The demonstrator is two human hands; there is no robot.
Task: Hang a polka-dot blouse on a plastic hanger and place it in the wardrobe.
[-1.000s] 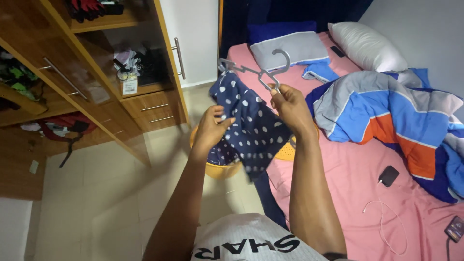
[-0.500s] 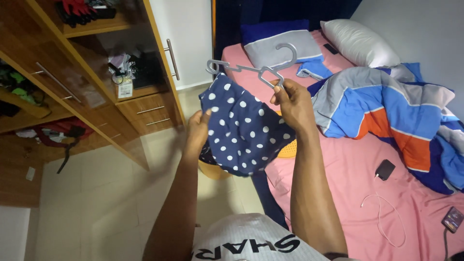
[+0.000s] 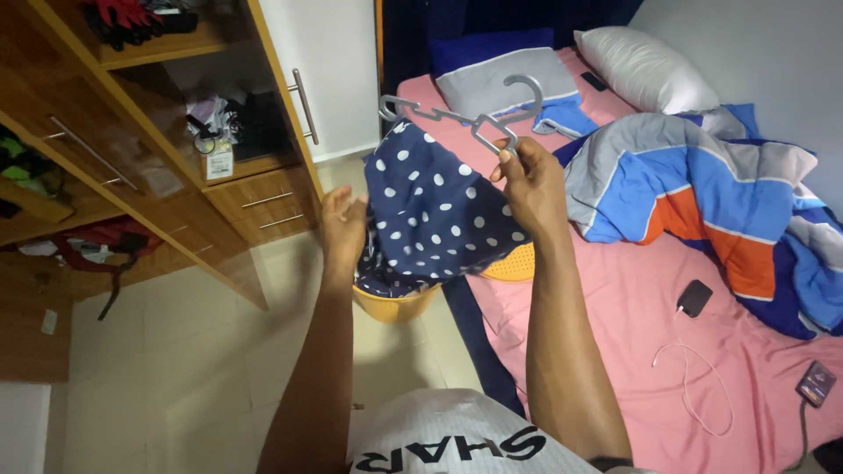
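Right hand (image 3: 527, 180) pinches one grey hanger (image 3: 461, 114) with one blue spotty cloth (image 3: 435, 215) on it. Left hand (image 3: 341, 224) grips the cloth's edge, above one yellow basket (image 3: 395, 303) beside the bed (image 3: 632, 298). Two pillows lie there.

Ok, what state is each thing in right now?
Hanger: held up by the right hand.
Polka-dot cloth: draped from the hanger, left hand at its edge.
Wardrobe door: open.
Drawers: shut.
Duvet: crumpled on the bed.
Basket: on the floor, partly hidden by the cloth.
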